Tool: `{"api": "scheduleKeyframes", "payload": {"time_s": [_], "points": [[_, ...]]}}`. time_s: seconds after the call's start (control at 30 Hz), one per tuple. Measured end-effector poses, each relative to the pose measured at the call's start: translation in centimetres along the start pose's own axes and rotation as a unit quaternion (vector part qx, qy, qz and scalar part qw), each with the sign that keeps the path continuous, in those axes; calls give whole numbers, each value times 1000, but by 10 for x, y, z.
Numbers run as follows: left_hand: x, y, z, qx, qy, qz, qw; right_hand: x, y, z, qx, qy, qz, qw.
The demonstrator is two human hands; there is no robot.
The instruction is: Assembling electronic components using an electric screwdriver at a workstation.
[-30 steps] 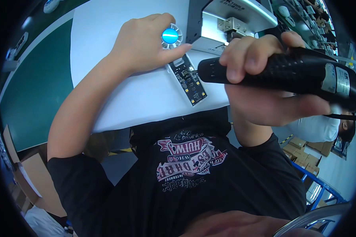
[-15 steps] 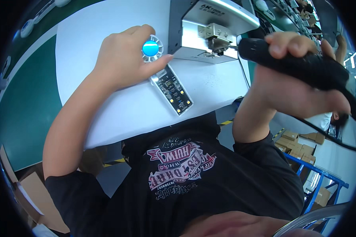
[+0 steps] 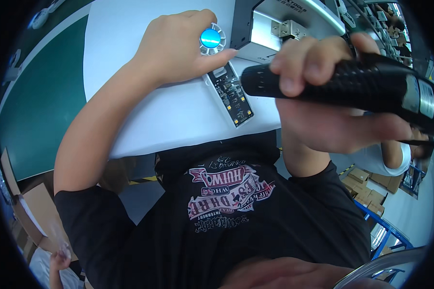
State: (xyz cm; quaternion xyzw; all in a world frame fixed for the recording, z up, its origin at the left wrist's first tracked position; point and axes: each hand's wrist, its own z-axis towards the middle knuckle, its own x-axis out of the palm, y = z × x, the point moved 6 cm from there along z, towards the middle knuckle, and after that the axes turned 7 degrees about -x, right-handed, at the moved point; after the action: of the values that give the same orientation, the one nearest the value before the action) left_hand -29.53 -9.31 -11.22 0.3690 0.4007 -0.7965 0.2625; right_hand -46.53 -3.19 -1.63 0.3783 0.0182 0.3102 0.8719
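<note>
My left hand is closed around the round head of a small device, thumb and fingers on either side. That head has a shiny blue disc inside a pale spoked ring. From it a pale rectangular casing with a bare dark circuit board slants toward me over the white sheet. In my right hand is a black electric screwdriver, its fingers wrapped round the body. The screwdriver lies nearly level, its nose pointing left at the board's upper part. Whether the thin bit touches the board I cannot tell.
A silver and dark metal screw feeder stands just beyond the board. White sheet covers part of the green table. Cardboard boxes and a blue rack are at the right. Another person's hand shows lower left.
My right hand has brought the screwdriver leftward from the screw feeder to the circuit board. My left hand keeps its hold on the device, while the whole view has shifted.
</note>
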Motion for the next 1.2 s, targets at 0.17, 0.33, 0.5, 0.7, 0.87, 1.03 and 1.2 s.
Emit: {"api": "scheduleKeyframes", "payload": {"time_s": [0.17,0.33,0.5,0.7,0.87,1.03,1.2], "points": [[-2,2,0,-23,15,-21,999,4,-23,-1,36,51,6,998],[-1,6,-4,-7,16,-9,1000,10,-24,-1,49,29,-1,998],[0,4,-5,5,6,-4,1000,10,-21,0,55,51,-12,997],[1,7,-1,-7,18,3,1000,12,-27,6,40,78,8,996],[0,5,-1,-20,19,-6,1000,17,-32,3,69,66,-19,995],[3,12,-1,-16,5,25,1000,-8,-28,11,16,75,54,996],[1,3,4,-24,32,-5,999,-59,53,26,-135,52,-127,981]]}}
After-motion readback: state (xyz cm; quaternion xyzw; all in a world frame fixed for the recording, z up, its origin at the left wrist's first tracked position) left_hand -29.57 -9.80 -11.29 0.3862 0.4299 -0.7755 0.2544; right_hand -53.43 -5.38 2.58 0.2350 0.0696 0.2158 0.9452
